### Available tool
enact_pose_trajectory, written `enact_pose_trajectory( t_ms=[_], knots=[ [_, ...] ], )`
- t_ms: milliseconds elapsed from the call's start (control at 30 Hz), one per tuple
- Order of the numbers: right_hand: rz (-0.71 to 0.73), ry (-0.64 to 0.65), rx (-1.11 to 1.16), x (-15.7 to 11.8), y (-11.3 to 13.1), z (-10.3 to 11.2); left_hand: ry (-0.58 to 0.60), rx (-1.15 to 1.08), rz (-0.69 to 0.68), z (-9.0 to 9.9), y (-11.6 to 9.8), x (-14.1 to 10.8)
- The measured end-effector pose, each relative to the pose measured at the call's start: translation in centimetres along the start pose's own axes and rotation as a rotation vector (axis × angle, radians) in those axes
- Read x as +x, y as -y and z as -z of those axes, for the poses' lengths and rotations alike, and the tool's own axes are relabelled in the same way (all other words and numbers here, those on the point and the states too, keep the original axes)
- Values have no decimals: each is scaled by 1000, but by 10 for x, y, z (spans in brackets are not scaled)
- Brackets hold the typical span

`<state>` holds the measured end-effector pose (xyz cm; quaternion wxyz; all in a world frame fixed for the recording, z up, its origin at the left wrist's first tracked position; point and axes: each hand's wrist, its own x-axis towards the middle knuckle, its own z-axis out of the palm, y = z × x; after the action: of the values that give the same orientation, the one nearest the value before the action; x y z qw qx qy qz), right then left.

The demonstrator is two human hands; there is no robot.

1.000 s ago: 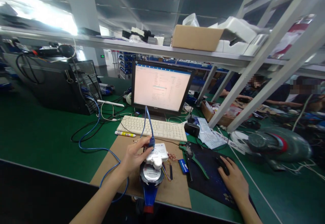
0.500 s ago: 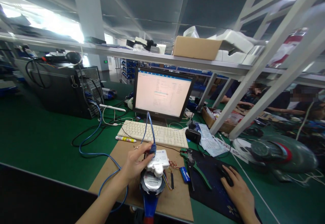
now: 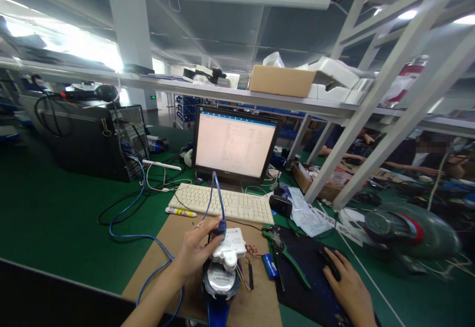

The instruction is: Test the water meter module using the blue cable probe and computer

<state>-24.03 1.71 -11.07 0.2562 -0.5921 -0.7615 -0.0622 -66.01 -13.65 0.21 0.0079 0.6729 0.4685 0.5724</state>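
Note:
My left hand [image 3: 196,248] pinches the blue plug [image 3: 221,228] of a blue cable against the top left of a white plastic module [image 3: 230,246]. Whether the plug is seated in it cannot be seen. Under the module is a round meter-like device [image 3: 220,278] with a silvery face and a blue body. My right hand [image 3: 347,282] rests curled over a black computer mouse [image 3: 330,263] on a dark mouse pad [image 3: 308,248]. Thin wires run from the module toward a blue battery [image 3: 269,266]. Green-handled pliers [image 3: 287,253] lie between the battery and the mouse.
A monitor [image 3: 232,141] stands behind a cream keyboard [image 3: 222,203]. A yellow-and-white marker [image 3: 180,211] lies by the cardboard sheet [image 3: 148,262]. At left is a black computer tower [image 3: 81,139], at right a green motor-like machine [image 3: 411,233]. People sit beyond the shelf posts.
On the monitor, the small highlighted box in mid-screen is gone. The view has tilted up slightly. Both hands keep their places on the plug and the mouse.

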Motion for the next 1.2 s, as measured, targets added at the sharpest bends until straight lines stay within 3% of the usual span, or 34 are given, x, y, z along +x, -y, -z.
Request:
enact_pose_trajectory(
  t_ms=[433, 1200],
  knots=[
    [73, -67, -37, 1, -6, -5, 0, 7, -15, 0, -1, 2],
    [72, -25, -45, 4, -8, -6, -12, 10, -38, -2, -1, 1]
  ],
)
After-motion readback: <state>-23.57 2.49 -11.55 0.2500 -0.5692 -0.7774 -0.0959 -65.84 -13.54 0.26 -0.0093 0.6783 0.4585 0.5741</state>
